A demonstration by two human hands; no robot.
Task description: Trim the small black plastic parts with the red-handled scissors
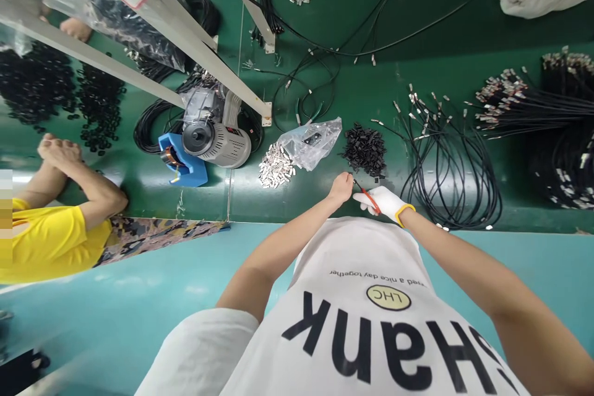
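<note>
My left hand point(341, 188) is bare and closed near the table's front edge, its fingertips pinched together at something too small to make out. My right hand point(380, 200), in a white glove with a yellow cuff, is wrapped round a red-handled hand tool point(372, 199). The tool's dark tip points toward my left fingers; whether it is a cutter or scissors I cannot tell. Just beyond both hands lies a pile of small black pieces point(365, 150). To its left are a clear plastic bag point(312, 143) and a heap of small silvery-white pieces point(276, 165).
Coiled black cables with metal ends point(450, 173) lie right, near a larger cable bundle point(557, 136). A grey motorised machine point(218, 139) and blue tape dispenser point(184, 161) stand left. White frame legs point(250, 3) rest on the green table point(417, 37). A co-worker in yellow point(60, 235) sits left.
</note>
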